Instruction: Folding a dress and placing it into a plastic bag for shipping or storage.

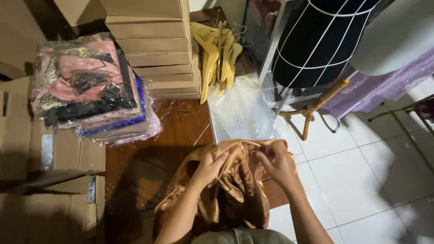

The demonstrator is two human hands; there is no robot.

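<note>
**Golden cloth gripped in both hands at lower centre**

Golden cloth (235,180) hangs bunched at the lower centre of the frame, over a brown wooden worktop (181,126). At upper left lies a stack of bagged clothes (90,86). The left hand (210,165) pinches the cloth's top edge; the right hand (278,165) grips it alongside. Above them lies a clear plastic bag (242,110).

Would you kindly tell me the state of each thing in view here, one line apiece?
Left hand: closed, pinching the fabric's top edge.
Right hand: closed, pinching the same edge.
Golden-brown satin fabric: bunched and crumpled, held by both hands.
Clear plastic bags: empty, lying flat.
Bagged garments: folded, stacked.
Yellow hangers: bare, leaning against the boxes.
Flat cardboard boxes: closed, stacked.
</note>
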